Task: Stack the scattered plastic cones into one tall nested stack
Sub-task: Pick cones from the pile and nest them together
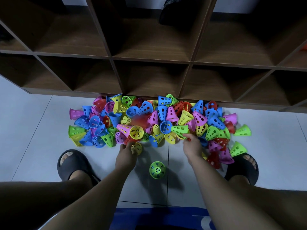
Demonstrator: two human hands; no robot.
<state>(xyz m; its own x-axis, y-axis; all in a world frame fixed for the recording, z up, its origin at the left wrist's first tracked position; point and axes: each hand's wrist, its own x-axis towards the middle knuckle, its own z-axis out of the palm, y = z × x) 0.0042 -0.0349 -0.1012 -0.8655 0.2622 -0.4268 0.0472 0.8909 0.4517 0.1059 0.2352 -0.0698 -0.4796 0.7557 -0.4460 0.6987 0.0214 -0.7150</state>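
The floor (pixel 33 122) is made of big, pale grey tiles with thin lines between them. A dark brown wooden shelf (pixel 149 57) with many open square holes stands on it. The light is dim.

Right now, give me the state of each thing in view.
left hand, grips the yellow cone
right hand, pinches the lying green cone
lone green cone, upright on the floor, apart from the pile
cone pile, scattered, unstacked, against the shelf unit
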